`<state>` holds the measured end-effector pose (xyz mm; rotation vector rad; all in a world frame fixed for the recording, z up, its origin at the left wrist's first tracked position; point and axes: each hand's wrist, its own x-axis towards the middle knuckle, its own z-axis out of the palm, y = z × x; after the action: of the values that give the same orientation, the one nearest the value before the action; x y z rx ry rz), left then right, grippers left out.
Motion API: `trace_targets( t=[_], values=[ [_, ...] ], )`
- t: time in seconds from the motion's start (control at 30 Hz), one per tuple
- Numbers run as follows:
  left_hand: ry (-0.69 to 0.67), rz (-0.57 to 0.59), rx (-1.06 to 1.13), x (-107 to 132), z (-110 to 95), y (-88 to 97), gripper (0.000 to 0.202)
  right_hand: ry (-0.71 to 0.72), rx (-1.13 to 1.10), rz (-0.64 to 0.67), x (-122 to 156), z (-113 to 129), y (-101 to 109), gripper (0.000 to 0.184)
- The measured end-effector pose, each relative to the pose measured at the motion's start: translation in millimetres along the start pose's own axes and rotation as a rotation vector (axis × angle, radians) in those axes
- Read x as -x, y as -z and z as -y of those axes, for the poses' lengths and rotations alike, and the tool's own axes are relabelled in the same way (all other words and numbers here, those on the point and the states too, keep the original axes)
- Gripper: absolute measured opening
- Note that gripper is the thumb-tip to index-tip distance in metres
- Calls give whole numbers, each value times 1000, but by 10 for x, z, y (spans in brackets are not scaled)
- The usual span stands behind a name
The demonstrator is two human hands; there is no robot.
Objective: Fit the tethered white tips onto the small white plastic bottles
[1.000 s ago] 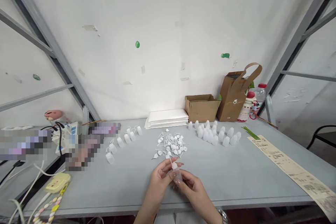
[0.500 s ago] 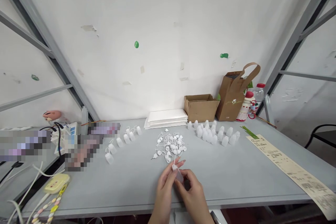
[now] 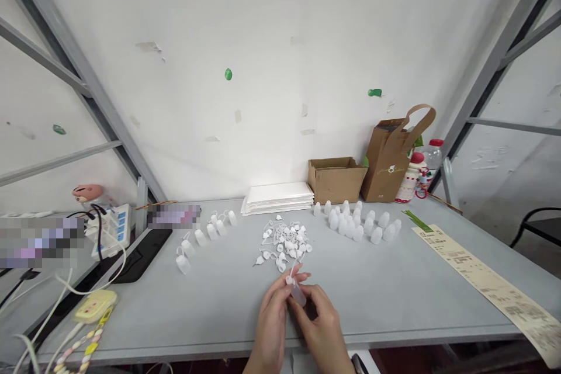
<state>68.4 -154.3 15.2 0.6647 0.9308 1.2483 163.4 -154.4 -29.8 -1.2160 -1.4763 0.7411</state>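
Between my hands, just above the table's near part, is a small translucent bottle (image 3: 298,294), tilted, with a white cap (image 3: 290,281) and a thin strap at its top end. My left hand (image 3: 272,318) pinches around the cap end, fingers closed. The thumb and forefinger of my right hand (image 3: 323,318) close on the lower body of the same bottle. Just beyond my fingertips lies a loose heap of white caps with straps (image 3: 287,241). Several uncapped bottles (image 3: 350,227) stand in a cluster to the right. On the left, several capped bottles (image 3: 200,238) form a slanting row.
White flat sheets (image 3: 278,197) are stacked by the wall, beside a cardboard box (image 3: 336,181) and a brown paper bag (image 3: 385,163). A long printed paper strip (image 3: 482,286) crosses the right edge. Leftward are a dark phone (image 3: 142,254), a power strip (image 3: 111,231) and cables.
Both hands have shifted slightly with the bottle, which now shows more of its body between the fingers. The phone on the left has gone from a blurred patch to dark.
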Motion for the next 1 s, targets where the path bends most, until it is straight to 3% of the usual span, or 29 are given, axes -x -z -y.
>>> trace_targets(
  t=[0.73, 1.0],
  values=[
    [-17, -4, 6, -18, 34, 39, 36, -121, -98, 34, 1, 24, 27, 23],
    [-5, -61, -11, -36, 46, -8, 35, -116, -92, 50, 1, -22, 29, 21]
  ],
)
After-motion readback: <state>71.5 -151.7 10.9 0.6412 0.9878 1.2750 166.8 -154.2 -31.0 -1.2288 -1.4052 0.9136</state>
